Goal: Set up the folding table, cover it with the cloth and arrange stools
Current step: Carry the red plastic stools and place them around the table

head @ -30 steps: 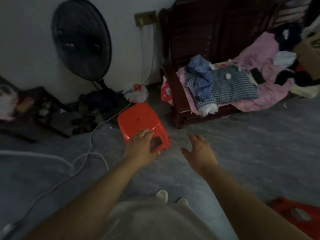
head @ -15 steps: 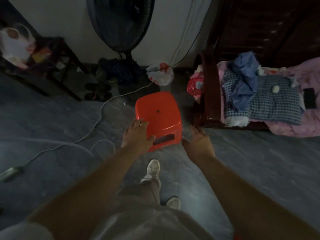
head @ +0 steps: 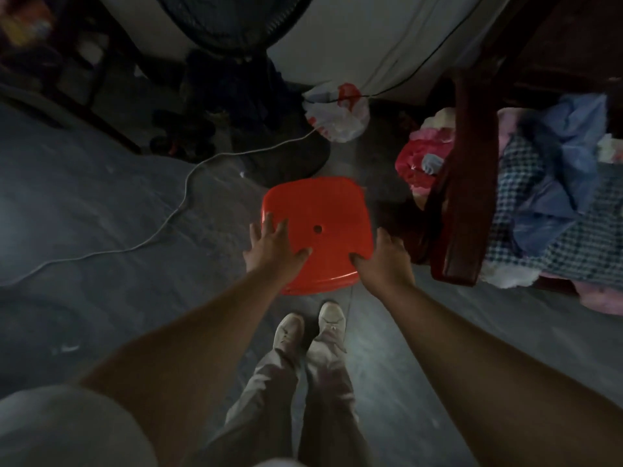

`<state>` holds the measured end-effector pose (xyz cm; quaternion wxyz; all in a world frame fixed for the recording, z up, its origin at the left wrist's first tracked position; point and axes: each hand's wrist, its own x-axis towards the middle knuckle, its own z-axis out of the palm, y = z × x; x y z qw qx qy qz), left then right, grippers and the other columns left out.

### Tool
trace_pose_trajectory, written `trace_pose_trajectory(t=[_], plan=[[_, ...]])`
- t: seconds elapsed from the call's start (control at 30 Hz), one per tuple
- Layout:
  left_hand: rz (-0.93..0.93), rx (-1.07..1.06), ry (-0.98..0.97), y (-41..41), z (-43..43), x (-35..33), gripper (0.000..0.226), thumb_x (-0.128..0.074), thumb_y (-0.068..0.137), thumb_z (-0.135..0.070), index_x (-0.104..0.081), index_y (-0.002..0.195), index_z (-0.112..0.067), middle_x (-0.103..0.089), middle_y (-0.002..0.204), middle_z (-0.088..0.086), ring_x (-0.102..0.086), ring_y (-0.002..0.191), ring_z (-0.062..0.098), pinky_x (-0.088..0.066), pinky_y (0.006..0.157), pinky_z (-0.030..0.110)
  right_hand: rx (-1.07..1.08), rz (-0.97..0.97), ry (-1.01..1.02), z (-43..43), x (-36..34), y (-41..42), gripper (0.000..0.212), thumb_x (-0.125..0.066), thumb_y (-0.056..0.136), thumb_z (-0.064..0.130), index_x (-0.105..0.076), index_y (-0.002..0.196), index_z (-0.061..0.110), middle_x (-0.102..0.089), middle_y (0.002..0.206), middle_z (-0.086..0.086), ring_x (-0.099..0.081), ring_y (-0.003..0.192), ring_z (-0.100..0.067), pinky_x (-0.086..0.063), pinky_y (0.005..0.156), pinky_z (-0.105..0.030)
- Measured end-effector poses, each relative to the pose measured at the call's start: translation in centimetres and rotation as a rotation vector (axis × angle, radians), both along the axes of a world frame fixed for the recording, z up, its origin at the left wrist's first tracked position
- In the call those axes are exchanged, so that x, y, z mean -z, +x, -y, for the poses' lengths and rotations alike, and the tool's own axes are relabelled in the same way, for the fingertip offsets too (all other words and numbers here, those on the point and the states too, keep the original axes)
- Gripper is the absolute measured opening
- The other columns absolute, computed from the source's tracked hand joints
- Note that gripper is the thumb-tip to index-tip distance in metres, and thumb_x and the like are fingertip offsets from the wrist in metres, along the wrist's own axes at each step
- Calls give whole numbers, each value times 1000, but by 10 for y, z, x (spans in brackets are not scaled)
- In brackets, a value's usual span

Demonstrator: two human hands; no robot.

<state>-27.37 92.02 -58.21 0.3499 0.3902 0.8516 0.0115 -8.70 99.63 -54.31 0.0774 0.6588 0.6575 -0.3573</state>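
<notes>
A red plastic stool point(head: 323, 210) with a small hole in its seat stands on the grey floor in the middle of the head view. My left hand point(head: 273, 251) lies flat on the near left part of the seat, fingers spread and straight. At the near right corner, my right hand point(head: 384, 261) grips the seat: the thumb is on top and the fingers go down over the side, out of sight. No folding table or cloth is in view.
A dark wooden bench point(head: 465, 197) piled with clothes point(head: 556, 203) stands close on the stool's right. Beyond the stool are a standing fan point(head: 236, 32), a white and red plastic bag point(head: 337, 119) and dark shoes point(head: 182, 136). A white cable point(head: 187, 187) crosses the floor at left. My feet point(head: 310, 328) are just behind the stool.
I have stepped closer and now look down on the stool. My left hand slid further onto the seat, and my right hand reached in and took hold of the near right corner.
</notes>
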Motion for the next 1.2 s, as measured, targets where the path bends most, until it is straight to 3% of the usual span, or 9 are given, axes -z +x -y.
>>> trace_pose_trajectory(t=[0.17, 0.3, 0.57, 0.77, 0.93, 1.2], plan=[[5, -46, -44, -9, -27, 71, 107, -64, 79, -74, 0, 158, -41, 17, 167, -11, 13, 152, 41, -32, 107, 74, -13, 31, -42, -51, 87, -22, 91, -73, 81, 47, -26, 153, 15, -38, 148, -16, -44, 132, -39, -41, 105, -47], [40, -132, -57, -12, -32, 107, 118, -70, 71, -77, 6, 156, -48, 22, 166, -11, 15, 150, 45, -30, 107, 72, -4, 33, -72, -70, 136, -29, 102, -76, 81, 48, -16, 157, 15, -27, 156, -18, -38, 138, -39, -39, 110, -50], [69, -155, -44, -3, -26, 132, 126, -84, 71, -56, 8, 156, -49, 35, 161, -14, 3, 152, 46, -27, 114, 63, 2, 20, -104, -68, 175, -31, 115, -83, 77, 35, -4, 158, 13, -23, 158, -19, -31, 143, -38, -34, 114, -51], [21, -146, 1, -5, -21, 139, 127, -85, 66, -59, 5, 156, -52, 30, 162, -16, -5, 153, 42, -33, 114, 62, 39, -15, -62, -68, 186, -29, 116, -86, 74, 28, -5, 156, 16, -26, 157, -18, -33, 142, -37, -37, 112, -53], [7, -144, 74, -8, -16, 142, 127, -87, 61, -61, -5, 157, -50, 18, 166, -15, -28, 148, 34, -43, 109, 54, 8, -8, -35, -65, 188, -26, 114, -84, 74, 34, -6, 155, 16, -30, 154, -19, -40, 137, -39, -41, 109, -52], [-15, -76, 106, -4, 12, 116, 123, -87, 61, -61, -13, 158, -43, 10, 168, -13, -30, 147, 32, -43, 109, 53, 65, -53, -6, -27, 165, -15, 108, -83, 76, 30, -12, 155, 13, -30, 155, -17, -38, 139, -35, -37, 113, -47]])
